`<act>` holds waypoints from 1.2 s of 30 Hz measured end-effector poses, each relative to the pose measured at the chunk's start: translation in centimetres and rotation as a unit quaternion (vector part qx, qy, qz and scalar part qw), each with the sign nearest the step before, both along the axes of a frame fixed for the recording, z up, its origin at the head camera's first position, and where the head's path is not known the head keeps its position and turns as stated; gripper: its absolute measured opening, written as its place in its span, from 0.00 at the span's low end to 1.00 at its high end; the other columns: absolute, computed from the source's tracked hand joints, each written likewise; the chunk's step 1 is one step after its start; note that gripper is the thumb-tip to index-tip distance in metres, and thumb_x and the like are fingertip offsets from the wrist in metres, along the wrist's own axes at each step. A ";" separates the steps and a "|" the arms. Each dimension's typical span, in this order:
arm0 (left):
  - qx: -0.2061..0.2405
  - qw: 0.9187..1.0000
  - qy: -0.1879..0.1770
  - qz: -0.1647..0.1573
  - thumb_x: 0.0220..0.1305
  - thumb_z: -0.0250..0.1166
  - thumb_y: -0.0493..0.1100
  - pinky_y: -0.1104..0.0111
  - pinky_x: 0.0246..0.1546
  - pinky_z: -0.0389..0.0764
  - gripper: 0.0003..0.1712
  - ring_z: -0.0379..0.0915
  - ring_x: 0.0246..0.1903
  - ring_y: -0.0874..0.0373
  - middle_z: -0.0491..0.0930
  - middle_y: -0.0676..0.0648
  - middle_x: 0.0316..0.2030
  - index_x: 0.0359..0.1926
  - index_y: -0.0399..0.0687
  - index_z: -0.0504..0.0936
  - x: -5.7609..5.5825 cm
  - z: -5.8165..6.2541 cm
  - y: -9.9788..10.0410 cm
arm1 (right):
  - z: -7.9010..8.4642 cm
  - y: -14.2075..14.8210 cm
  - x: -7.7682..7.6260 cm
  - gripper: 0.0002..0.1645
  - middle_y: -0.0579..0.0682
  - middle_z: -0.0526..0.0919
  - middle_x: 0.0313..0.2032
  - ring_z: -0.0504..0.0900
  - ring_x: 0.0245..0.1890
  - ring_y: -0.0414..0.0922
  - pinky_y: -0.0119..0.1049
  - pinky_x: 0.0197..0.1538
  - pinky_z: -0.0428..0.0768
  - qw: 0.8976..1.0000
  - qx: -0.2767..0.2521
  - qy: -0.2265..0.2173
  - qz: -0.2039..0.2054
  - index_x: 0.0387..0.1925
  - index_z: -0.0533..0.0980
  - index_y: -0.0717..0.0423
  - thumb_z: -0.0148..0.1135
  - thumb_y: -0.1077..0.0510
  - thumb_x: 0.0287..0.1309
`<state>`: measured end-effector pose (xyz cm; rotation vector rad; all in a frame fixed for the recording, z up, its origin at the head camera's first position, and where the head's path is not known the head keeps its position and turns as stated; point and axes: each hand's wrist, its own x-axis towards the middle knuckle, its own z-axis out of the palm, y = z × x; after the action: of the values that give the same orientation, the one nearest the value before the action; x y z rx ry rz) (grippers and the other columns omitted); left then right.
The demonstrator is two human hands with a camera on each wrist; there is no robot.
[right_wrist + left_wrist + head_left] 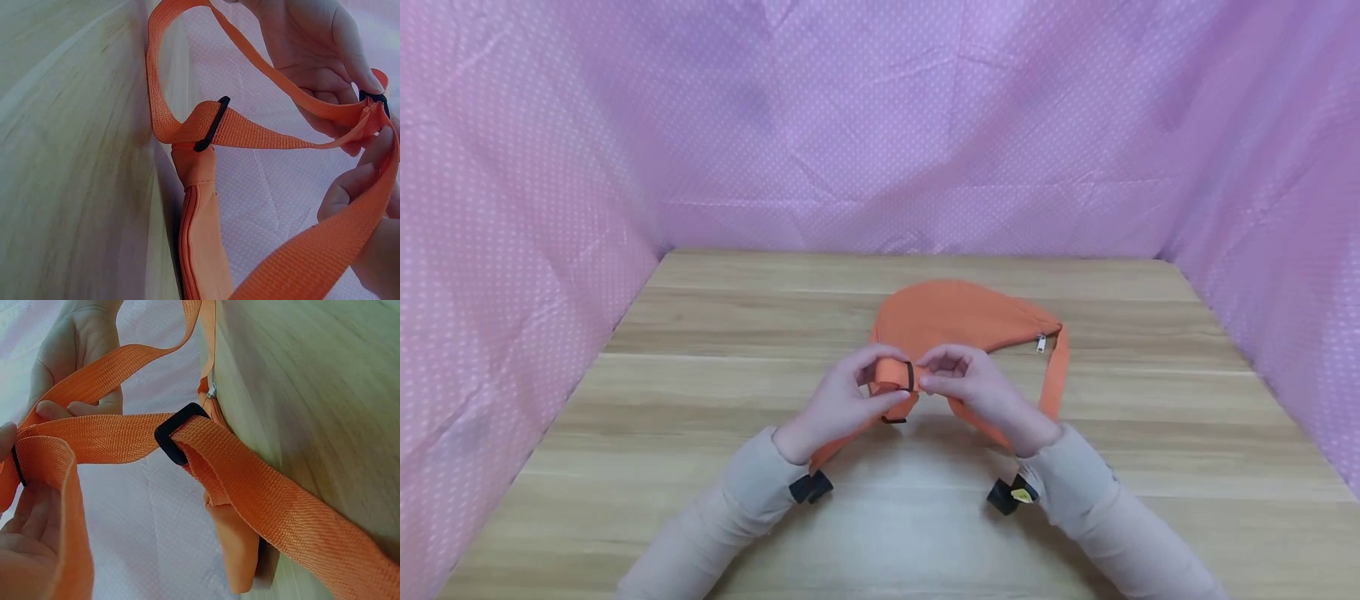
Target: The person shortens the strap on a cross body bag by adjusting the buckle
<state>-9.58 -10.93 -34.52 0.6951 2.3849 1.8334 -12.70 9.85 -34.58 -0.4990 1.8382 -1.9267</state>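
An orange sling bag [940, 317] lies on the table, its webbing strap [1055, 375] looping from the right corner toward the person. At the bag's near side the left hand [842, 396] pinches a folded loop of the strap by a black slider buckle [911, 377]. From the other side of that buckle, the right hand [981, 387] pinches the strap between thumb and fingers. Lower on the strap is a second black ring [215, 125], with webbing passed through it. In the left wrist view the strap loop partly covers the left hand's fingers.
The wood-grain table [662, 467] extends around the bag and arms. Pink dotted cloth [880, 125] hangs behind and on both sides. A metal zipper pull [1041, 343] dangles at the bag's right end. Black wrist devices [1002, 497] sit under both sleeves.
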 end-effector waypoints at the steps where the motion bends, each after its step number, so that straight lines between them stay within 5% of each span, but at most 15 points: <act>1: 0.001 1.000 -0.005 -0.001 0.56 0.67 0.32 0.62 0.43 0.78 0.20 0.74 0.42 0.53 0.76 0.45 0.47 0.50 0.46 0.76 0.0 -0.1 0.0 | 0.0 -0.1 0.0 0.11 0.43 0.81 0.34 0.80 0.34 0.37 0.28 0.41 0.78 1.000 -0.001 0.001 -0.003 0.41 0.77 0.54 0.61 0.68 0.57; 11: 0.003 1.000 -0.004 0.024 0.55 0.68 0.32 0.58 0.44 0.79 0.18 0.75 0.43 0.52 0.77 0.45 0.46 0.47 0.46 0.77 -0.2 -0.2 -0.9 | 0.2 -0.2 -0.1 0.15 0.45 0.79 0.39 0.79 0.39 0.38 0.29 0.45 0.78 1.000 0.025 -0.003 -0.010 0.48 0.73 0.60 0.61 0.65 0.58; 18: 0.016 0.999 -0.015 0.034 0.57 0.67 0.34 0.54 0.44 0.79 0.18 0.77 0.43 0.53 0.78 0.44 0.46 0.49 0.47 0.76 -0.3 0.3 -1.0 | -0.1 1.0 -0.5 0.09 0.39 0.79 0.31 0.72 0.27 0.38 0.29 0.29 0.69 0.996 0.075 0.028 -0.030 0.40 0.78 0.50 0.62 0.63 0.58; 29: 0.026 0.999 0.006 0.034 0.54 0.68 0.30 0.55 0.48 0.77 0.20 0.76 0.42 0.53 0.78 0.42 0.44 0.49 0.44 0.76 -0.9 0.4 -0.9 | 0.4 0.6 -1.0 0.07 0.39 0.77 0.27 0.67 0.21 0.37 0.29 0.25 0.65 0.997 0.065 0.034 -0.026 0.38 0.78 0.49 0.62 0.64 0.58; 36: 0.022 1.000 0.007 0.010 0.54 0.69 0.33 0.62 0.44 0.79 0.20 0.75 0.41 0.54 0.78 0.45 0.44 0.48 0.45 0.76 -1.0 0.5 -0.6 | 0.8 -0.3 -0.9 0.08 0.39 0.81 0.29 0.73 0.26 0.36 0.27 0.29 0.70 0.999 0.032 0.028 -0.022 0.36 0.79 0.49 0.64 0.65 0.56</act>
<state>-10.59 -11.58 -33.99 0.6914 2.3753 1.9010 -13.59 9.56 -33.77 -0.5010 1.9549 -1.8937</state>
